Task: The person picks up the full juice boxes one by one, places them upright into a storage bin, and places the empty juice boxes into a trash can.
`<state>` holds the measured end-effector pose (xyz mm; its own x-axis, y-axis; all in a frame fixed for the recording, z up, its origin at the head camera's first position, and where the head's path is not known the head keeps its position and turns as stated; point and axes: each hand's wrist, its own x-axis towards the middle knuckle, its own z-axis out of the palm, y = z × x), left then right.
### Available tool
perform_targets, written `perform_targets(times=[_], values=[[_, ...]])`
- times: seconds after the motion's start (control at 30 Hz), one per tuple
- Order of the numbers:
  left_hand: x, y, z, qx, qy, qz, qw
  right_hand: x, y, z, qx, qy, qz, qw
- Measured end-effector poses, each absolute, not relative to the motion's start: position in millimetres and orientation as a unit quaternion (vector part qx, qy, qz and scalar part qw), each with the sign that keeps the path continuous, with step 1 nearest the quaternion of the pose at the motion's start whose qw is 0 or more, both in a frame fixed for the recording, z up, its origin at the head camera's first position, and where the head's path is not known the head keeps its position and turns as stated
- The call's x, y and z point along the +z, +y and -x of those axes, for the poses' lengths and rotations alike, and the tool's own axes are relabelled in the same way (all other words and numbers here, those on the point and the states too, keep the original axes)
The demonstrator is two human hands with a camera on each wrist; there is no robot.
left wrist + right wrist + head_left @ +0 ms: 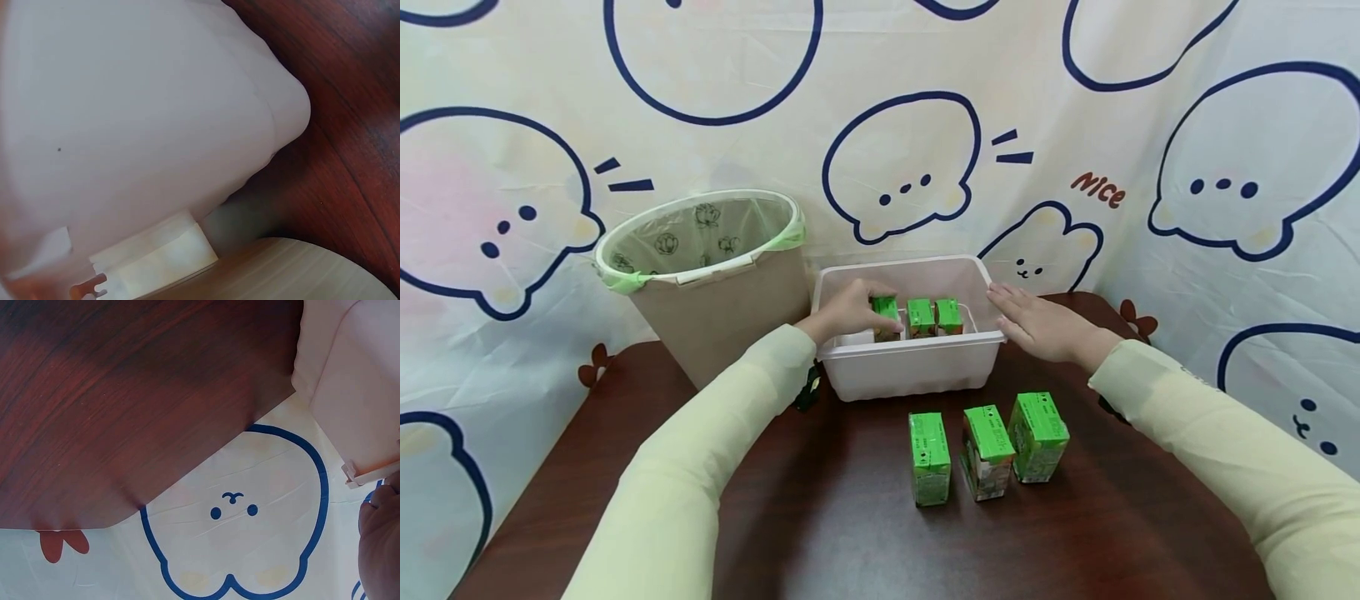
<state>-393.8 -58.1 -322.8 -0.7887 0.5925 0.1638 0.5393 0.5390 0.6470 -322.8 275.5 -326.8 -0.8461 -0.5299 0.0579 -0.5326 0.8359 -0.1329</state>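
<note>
A pale plastic bin (pixel 910 367) stands on the dark wooden table, with a row of three small green-topped drink cartons (pixel 921 317) inside. My left hand (pixel 848 312) reaches over its front left rim and grips the leftmost carton (pixel 885 308) between thumb and fingers. At the bin's right end, my right hand (pixel 1043 325) lies with straight fingers, fingertips right at the rim. Three more green drink cartons (pixel 930 458) stand upright in front of the bin. The left wrist view is mostly the bin's outer wall (pixel 144 112); the right wrist view catches part of the right hand (pixel 381 544).
A beige trash can (pixel 737 308) lined with a green-edged bag stands left of the bin, close beside it. Behind the table (pixel 820 533) hangs a white curtain (pixel 895 50) with blue cartoon outlines, meeting the table's back edge.
</note>
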Motion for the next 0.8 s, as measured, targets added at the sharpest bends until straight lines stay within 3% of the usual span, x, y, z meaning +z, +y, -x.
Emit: perform_targets(times=[0.8], values=[[-327.5, -51.6, 396.8, 0.328, 0.880, -0.340, 0.039, -328.7, 275.3, 323.9, 0.071, -0.959, -0.276, 0.012]])
